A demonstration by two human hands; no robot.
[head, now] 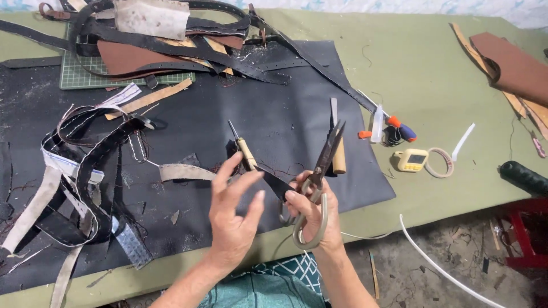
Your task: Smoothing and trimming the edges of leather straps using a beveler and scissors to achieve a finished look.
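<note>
My right hand (311, 214) grips the loop handles of large metal scissors (322, 171), blades pointing up and away. My left hand (231, 214) pinches a small black leather piece (274, 183) between thumb and fingers, its far end near the scissor handles. Just beyond my left fingers an awl with a pale wooden handle (245, 151) lies on the black mat (297, 102). A wooden-handled tool (338, 154) lies behind the scissor blades.
Black and grey leather straps (80, 171) tangle at the left. More straps and brown leather pile on a green cutting mat (85, 74) at the back. A yellow tape measure (412, 160), white ring (439, 162), small bottle (377, 122) and orange-handled tool (399, 128) lie right.
</note>
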